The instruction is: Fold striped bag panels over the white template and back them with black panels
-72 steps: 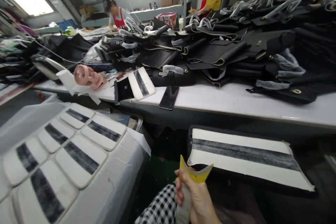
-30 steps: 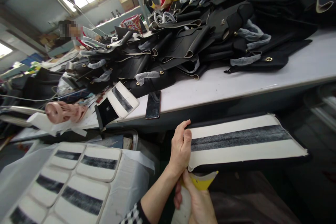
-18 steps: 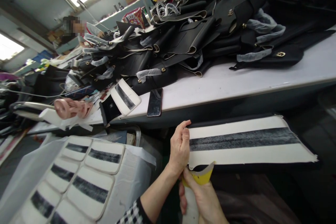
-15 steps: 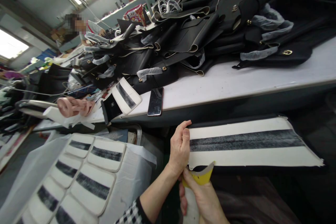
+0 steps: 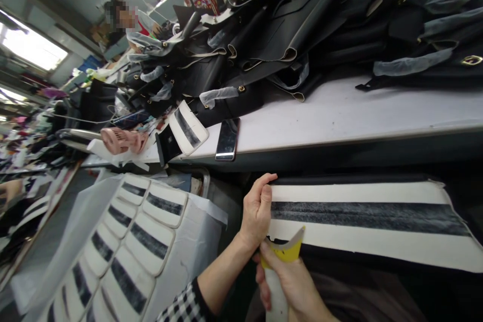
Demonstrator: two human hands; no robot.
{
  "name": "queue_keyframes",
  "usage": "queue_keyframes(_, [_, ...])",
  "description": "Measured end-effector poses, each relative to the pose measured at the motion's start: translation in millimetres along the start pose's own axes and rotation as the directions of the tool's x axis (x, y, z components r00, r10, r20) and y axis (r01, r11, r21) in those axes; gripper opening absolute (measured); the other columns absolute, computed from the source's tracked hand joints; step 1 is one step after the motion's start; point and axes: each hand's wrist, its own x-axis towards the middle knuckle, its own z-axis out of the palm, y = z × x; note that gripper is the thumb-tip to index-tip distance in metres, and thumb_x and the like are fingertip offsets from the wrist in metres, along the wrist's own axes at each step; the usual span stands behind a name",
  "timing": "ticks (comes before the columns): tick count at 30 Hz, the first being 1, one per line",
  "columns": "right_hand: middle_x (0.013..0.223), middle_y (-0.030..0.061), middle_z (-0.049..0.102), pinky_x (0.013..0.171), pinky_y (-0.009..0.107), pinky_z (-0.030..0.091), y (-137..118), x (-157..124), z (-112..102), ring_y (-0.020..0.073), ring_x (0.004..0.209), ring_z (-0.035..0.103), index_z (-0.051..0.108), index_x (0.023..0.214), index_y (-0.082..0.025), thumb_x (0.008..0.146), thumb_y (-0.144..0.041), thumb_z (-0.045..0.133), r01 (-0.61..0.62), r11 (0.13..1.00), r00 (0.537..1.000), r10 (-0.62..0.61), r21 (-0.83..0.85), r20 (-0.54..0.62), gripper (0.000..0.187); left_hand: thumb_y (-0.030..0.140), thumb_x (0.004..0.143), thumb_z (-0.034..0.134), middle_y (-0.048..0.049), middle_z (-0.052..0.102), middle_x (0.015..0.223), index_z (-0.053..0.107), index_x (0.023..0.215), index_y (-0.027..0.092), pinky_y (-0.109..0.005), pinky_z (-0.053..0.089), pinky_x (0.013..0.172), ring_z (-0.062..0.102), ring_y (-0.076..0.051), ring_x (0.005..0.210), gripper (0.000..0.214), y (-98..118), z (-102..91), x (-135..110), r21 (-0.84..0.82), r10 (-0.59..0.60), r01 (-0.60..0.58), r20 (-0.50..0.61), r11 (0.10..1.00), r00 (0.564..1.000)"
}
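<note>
My left hand [image 5: 257,211] is closed on the near end of a long off-white panel [image 5: 339,193] with a dark grey stripe along its middle and black material along its edges. Just below, my right hand [image 5: 289,276] grips a hand tool [image 5: 290,252] with a yellow, crescent-shaped head and a pale handle. The tool's pointed tip is turned up, close to the panel's lower edge. Whether it touches the panel, I cannot tell.
A white table [image 5: 320,115] bears black bags [image 5: 279,35] with wrapped handles, a phone [image 5: 227,139], a striped flap piece [image 5: 187,127] and a pink fan [image 5: 124,141]. At left, several striped pieces [image 5: 151,236] lie on a covered surface. A co-worker [image 5: 145,25] is behind the bags.
The whole view has shifted, and the panel's far end now reaches further right and lower. Both hands keep their hold; the tool stays near the left wrist.
</note>
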Motion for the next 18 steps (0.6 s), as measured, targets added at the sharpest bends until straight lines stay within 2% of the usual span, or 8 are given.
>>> queue_keyframes(7, [0.046,0.0016,0.056,0.031,0.02,0.033,-3,1,-10,0.0094,0.029,0.044,0.064,0.074,-0.011,0.07,-0.068,0.071,-0.005,0.993,1.0,0.003,-0.122,-0.014,0.058,0.036,0.102,0.037,-0.005,0.064,0.12,0.062,0.118,0.021,-0.032,0.04,0.1,0.057,-0.02,0.114,0.033,8,4.2,2,0.073,-0.007,0.009,-0.028,0.997,1.0])
queue_keyframes(13, [0.049,0.0036,0.059,0.033,0.02,0.034,-12,-2,-11,0.0095,0.032,0.045,0.065,0.069,-0.013,0.066,-0.074,0.069,-0.006,0.991,0.998,-0.002,-0.13,-0.061,0.062,0.034,0.101,0.037,-0.0063,0.064,0.113,0.06,0.113,0.021,-0.032,0.042,0.097,0.059,-0.02,0.109,0.029,12,12.6,4,0.182,0.002,0.012,-0.075,0.983,0.997])
queue_keyframes(15, [0.046,0.0048,0.057,0.035,0.022,0.037,-11,-1,-13,0.0107,0.034,0.047,0.065,0.063,-0.013,0.065,-0.076,0.068,-0.029,0.989,0.999,0.023,-0.142,-0.047,0.064,0.032,0.1,0.037,-0.0069,0.064,0.112,0.058,0.114,0.021,-0.034,0.043,0.097,0.059,-0.021,0.108,0.027,12,15.3,3,0.25,0.028,-0.004,-0.093,0.968,0.995])
queue_keyframes(18, [0.044,0.0074,0.057,0.045,0.027,0.045,-5,0,-27,0.0154,0.04,0.054,0.066,0.058,-0.013,0.073,-0.076,0.062,-0.051,0.985,0.998,0.054,-0.163,0.018,0.065,0.028,0.098,0.041,-0.0077,0.064,0.109,0.056,0.112,0.021,-0.041,0.04,0.102,0.059,-0.023,0.107,0.022,14,19.6,1,0.404,0.136,-0.084,-0.104,0.911,0.985])
